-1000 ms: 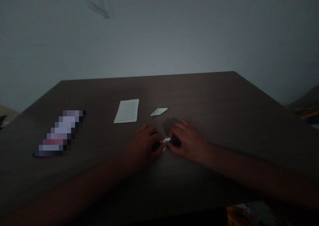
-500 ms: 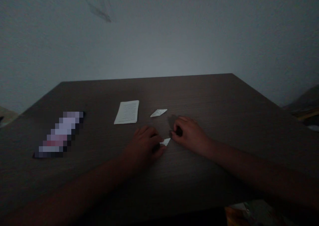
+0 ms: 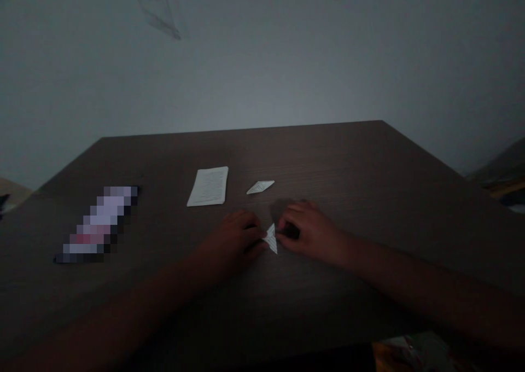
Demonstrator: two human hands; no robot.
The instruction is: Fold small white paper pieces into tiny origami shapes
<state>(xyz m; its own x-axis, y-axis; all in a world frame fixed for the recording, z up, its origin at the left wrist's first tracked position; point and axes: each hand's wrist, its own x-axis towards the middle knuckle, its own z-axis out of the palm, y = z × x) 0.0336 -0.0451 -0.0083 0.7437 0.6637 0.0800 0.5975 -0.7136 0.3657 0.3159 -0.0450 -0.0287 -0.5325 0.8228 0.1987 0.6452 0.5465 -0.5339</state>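
Note:
A small folded piece of printed paper (image 3: 271, 238) shows between my two hands, its pointed corners up and down. My left hand (image 3: 238, 238) pinches its left side between thumb and fingers. From the right, my right hand (image 3: 305, 232) has its thumb and fingertips closed at the paper's right edge; the dim light makes the exact contact hard to see. Just beyond the hands lies another folded paper piece (image 3: 260, 186), a slim diamond shape with print on it. To its left rests a stack of printed paper sheets (image 3: 208, 186).
A phone (image 3: 98, 221) with a blurred-out screen lies on the left of the dark wooden table (image 3: 328, 158). A pale wall (image 3: 262, 60) stands behind the table, with a clear plastic bag (image 3: 158, 8) hanging on it. Colourful items (image 3: 410, 353) show below the near edge.
The folded paper in my left hand has turned, so its points now face up and down. My right hand has come closer, to the paper's right edge.

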